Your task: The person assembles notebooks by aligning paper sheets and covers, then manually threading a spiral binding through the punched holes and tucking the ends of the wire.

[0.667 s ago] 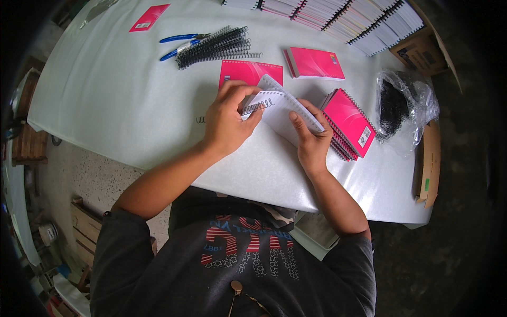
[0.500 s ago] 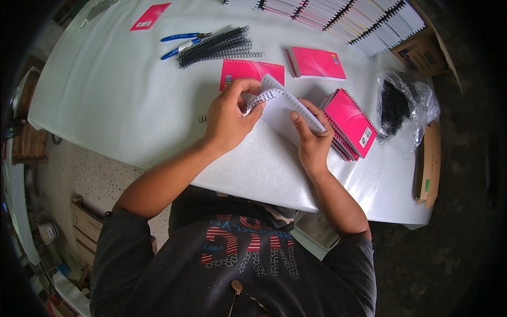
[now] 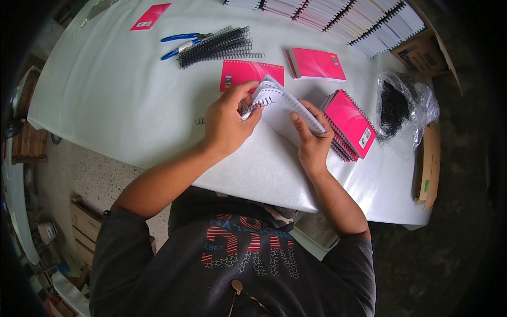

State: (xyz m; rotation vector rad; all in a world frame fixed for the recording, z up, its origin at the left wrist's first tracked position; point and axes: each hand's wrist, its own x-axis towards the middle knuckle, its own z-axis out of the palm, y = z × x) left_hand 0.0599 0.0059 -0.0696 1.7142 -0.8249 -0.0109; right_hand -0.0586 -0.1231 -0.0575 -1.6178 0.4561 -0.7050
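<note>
A black spiral binding coil (image 3: 266,101) is pinched between the thumb and fingers of my left hand (image 3: 228,117). One end of it pokes out to the left behind the hand; the other end lies against the punched edge of a pad of lined sheets (image 3: 280,117). Whether the coil passes through the holes I cannot tell. My right hand (image 3: 315,142) grips the pad at its right side, thumb on the near face. Just beyond the pad, a pink punched cover (image 3: 253,73) lies flat on the table.
Bound pink notebooks (image 3: 351,120) are stacked right of my right hand. Farther back lie a pink pad (image 3: 319,63), loose black coils (image 3: 216,47), blue-handled pliers (image 3: 179,37) and another pink cover (image 3: 151,17). A plastic bag (image 3: 404,111) with black contents sits at the right.
My left hand has shifted the coil slightly to the left against the sheets, and the near sheets' punched edge stands a little more open. The right hand stays put.
</note>
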